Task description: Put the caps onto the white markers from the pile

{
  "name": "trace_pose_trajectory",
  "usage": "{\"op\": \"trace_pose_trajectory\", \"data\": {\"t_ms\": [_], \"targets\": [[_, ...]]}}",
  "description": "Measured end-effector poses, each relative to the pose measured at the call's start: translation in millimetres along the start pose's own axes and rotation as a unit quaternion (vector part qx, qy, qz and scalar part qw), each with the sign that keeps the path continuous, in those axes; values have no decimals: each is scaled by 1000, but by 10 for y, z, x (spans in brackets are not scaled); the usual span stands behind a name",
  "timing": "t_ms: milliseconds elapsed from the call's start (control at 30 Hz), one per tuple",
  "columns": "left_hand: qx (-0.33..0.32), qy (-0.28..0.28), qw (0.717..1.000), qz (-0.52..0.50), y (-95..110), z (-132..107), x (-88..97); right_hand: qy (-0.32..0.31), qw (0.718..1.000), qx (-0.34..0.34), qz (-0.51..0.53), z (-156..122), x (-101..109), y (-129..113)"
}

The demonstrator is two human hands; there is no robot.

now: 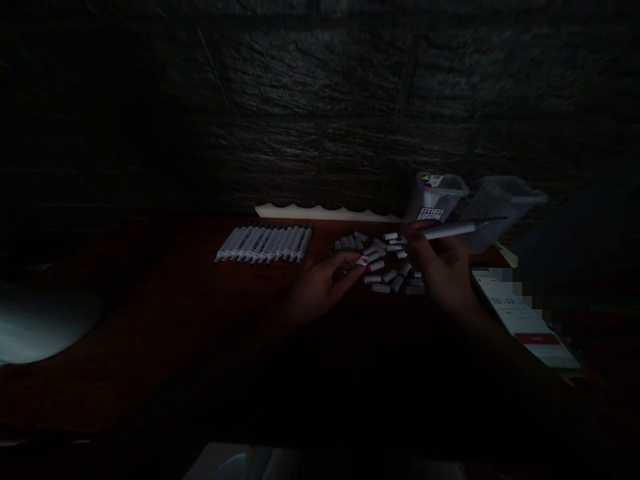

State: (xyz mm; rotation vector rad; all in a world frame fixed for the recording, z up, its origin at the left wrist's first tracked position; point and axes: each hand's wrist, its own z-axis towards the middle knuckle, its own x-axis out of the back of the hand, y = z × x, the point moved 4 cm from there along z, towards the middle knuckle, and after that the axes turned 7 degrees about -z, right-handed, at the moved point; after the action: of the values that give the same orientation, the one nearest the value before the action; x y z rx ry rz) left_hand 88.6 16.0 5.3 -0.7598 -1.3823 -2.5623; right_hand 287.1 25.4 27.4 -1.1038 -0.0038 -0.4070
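The scene is very dark. My left hand (325, 280) pinches a small white marker cap (361, 261) between thumb and fingers. In my right hand (447, 270) is a white marker (450, 231), held nearly level, its dark thin end pointing right. Between and beyond both hands lie several loose marker caps (381, 288), some with coloured ends. To the left of my left hand, a row of white markers (265, 243) lies side by side on the brown table (165, 313).
Two clear plastic containers (500, 200) stand behind my right hand, one bearing a label. A white scalloped strip (320, 213) runs along the foot of the textured wall (300, 107). At right lies a screen or sheet (525, 320) showing digits. A pale round object (40, 327) is at far left.
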Motion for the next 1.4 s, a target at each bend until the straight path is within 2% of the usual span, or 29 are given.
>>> {"op": "trace_pose_trajectory", "data": {"t_ms": [133,300,500,700,933,1133,1400], "targets": [[2,24,998,-58,-42,-7,-25,-31,999,13,30,-57,-44,-114],[-9,45,996,-79,-21,-3,-11,-71,996,39,37,-130,-111,-244],[-22,60,997,-44,-11,-6,12,-56,992,110,-41,-184,-96,-313],[-43,65,997,-9,-29,-9,13,-78,980,159,-88,-229,-125,-308],[-36,51,998,-19,21,-15,19,-86,947,253,-176,-239,-124,-347],[11,13,995,-97,38,-19,-6,34,946,206,-248,-40,113,-245],[15,23,992,-122,28,-3,-17,-2,982,138,-125,-115,58,-265]]}}
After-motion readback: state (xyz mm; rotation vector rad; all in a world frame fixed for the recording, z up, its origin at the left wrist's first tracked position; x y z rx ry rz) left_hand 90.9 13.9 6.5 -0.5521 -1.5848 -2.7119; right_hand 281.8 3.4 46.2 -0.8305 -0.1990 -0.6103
